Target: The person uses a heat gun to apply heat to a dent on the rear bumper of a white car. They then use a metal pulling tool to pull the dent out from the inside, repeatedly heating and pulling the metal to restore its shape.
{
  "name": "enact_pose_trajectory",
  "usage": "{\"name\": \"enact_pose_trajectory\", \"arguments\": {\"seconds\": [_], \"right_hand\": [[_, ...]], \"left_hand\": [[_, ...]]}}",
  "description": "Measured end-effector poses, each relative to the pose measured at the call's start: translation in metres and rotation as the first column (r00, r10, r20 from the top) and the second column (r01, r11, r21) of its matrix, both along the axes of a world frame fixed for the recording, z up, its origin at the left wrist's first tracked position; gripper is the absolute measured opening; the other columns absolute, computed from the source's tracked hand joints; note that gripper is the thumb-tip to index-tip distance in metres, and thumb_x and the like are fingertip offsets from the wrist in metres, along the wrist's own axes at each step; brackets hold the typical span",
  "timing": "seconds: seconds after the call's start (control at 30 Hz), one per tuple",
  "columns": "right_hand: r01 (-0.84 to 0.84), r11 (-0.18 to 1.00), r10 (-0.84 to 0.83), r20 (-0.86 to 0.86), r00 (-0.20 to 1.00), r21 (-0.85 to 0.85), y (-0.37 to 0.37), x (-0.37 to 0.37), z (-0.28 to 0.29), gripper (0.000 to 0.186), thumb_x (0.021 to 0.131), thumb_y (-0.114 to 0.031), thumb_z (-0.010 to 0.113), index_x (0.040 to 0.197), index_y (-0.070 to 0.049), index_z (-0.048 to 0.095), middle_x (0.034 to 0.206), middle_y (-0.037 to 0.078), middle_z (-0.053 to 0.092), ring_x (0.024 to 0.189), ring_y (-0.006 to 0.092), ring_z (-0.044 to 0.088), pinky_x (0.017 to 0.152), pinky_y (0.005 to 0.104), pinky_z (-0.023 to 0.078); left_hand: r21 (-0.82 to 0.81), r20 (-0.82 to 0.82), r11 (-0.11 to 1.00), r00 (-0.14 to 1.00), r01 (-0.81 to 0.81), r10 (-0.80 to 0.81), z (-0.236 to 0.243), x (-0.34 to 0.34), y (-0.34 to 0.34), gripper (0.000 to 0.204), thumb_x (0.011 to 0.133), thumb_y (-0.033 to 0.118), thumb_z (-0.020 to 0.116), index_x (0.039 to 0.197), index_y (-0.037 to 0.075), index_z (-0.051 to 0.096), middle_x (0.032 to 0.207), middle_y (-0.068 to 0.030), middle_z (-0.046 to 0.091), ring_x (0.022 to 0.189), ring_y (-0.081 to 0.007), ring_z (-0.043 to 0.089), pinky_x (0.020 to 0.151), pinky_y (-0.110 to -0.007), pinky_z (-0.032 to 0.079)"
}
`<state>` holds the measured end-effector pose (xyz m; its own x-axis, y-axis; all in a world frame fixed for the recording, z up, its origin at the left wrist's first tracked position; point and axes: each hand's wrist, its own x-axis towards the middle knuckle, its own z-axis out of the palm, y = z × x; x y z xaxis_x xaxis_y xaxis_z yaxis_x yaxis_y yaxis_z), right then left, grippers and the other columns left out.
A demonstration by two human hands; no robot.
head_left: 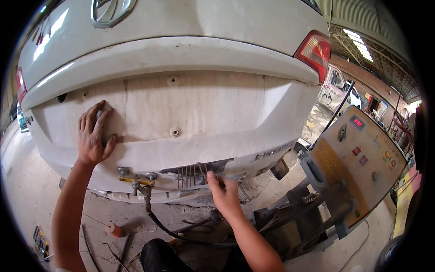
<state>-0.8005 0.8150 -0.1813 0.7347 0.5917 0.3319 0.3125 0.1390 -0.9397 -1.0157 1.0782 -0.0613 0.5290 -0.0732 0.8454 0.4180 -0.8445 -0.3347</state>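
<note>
A white car's trunk lid (217, 104) fills the view ahead. My left hand (94, 133) rests on its recessed panel, fingers spread and holding nothing. Low on the car's rear lies a bare, dark sanded patch (222, 165). Several thin metal pins (186, 176) stand in a row on this patch. My right hand (223, 190) is closed at the right end of the row, thumb on top, around a thin metal rod (203, 170) whose full shape is hidden. Left of the pins, a brass bar clamp with two round knobs (136, 177) sits against the car, its black cable (158, 222) running down.
A spot-welder cabinet (362, 158) with a lit display stands tilted at right. Cables, thin rods and an orange-brown spool-like object (115, 230) lie on the concrete floor (27, 181). A red tail light (315, 52) is at upper right. Another white vehicle (337, 84) stands behind.
</note>
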Motion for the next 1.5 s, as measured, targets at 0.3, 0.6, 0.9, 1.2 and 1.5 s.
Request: {"name": "enact_pose_trajectory", "arguments": {"seconds": [0.3, 0.6, 0.9, 1.2, 1.5], "right_hand": [[0.079, 0.983, 0.011, 0.478, 0.878, -0.168, -0.004, 0.005, 0.022, 0.040, 0.095, -0.029, 0.046, 0.071, 0.003, 0.054, 0.058, 0.012, 0.054, 0.054, 0.0226, 0.053, 0.054, 0.0368, 0.041], [-0.367, 0.893, 0.448, -0.576, 0.684, 0.259, -0.004, 0.009, -0.004, 0.032, 0.096, -0.030, 0.046, 0.081, -0.002, 0.054, 0.058, -0.001, 0.043, 0.047, 0.0087, 0.038, 0.044, 0.0230, 0.029], [-0.275, 0.807, 0.572, -0.574, 0.586, 0.523, -0.015, -0.006, -0.017, 0.026, 0.094, -0.028, 0.048, 0.085, -0.005, 0.054, 0.065, 0.000, 0.049, 0.047, 0.0081, 0.039, 0.041, 0.0224, 0.028], [0.250, 0.968, -0.173, 0.698, 0.695, -0.009, 0.002, -0.009, 0.019, 0.032, 0.087, -0.021, 0.059, 0.064, 0.000, 0.052, 0.055, 0.013, 0.051, 0.046, 0.0287, 0.048, 0.045, 0.0353, 0.038], [0.083, 0.995, -0.071, 0.175, 0.982, -0.063, 0.013, -0.017, 0.012, 0.032, 0.089, -0.019, 0.054, 0.062, -0.001, 0.056, 0.050, 0.012, 0.050, 0.046, 0.0233, 0.050, 0.045, 0.0322, 0.036]], "left_hand": [[0.004, 0.007, 1.000, 1.000, 0.002, -0.002, 0.000, -0.001, 0.001, 0.059, 0.071, 0.031, 0.059, 0.124, 0.006, 0.049, 0.132, -0.0201, 0.043, 0.115, -0.0388, 0.043, 0.099, -0.048, 0.031], [0.002, 0.013, 1.000, 1.000, -0.004, 0.004, -0.001, 0.000, 0.002, 0.060, 0.070, 0.030, 0.060, 0.124, 0.006, 0.050, 0.132, -0.0200, 0.043, 0.115, -0.0390, 0.043, 0.099, -0.048, 0.030], [0.002, 0.017, 1.000, 1.000, 0.002, -0.002, 0.000, -0.001, 0.001, 0.060, 0.070, 0.030, 0.060, 0.123, 0.006, 0.050, 0.132, -0.0200, 0.043, 0.115, -0.0391, 0.043, 0.099, -0.047, 0.031], [-0.005, 0.021, 1.000, 1.000, 0.009, -0.009, 0.000, -0.001, -0.001, 0.059, 0.070, 0.030, 0.060, 0.123, 0.006, 0.050, 0.131, -0.0202, 0.044, 0.115, -0.0387, 0.044, 0.099, -0.047, 0.031], [-0.014, 0.030, 1.000, 1.000, 0.001, -0.001, 0.000, -0.001, -0.001, 0.060, 0.069, 0.030, 0.060, 0.123, 0.006, 0.050, 0.131, -0.0198, 0.044, 0.115, -0.0381, 0.044, 0.099, -0.047, 0.031]]}}
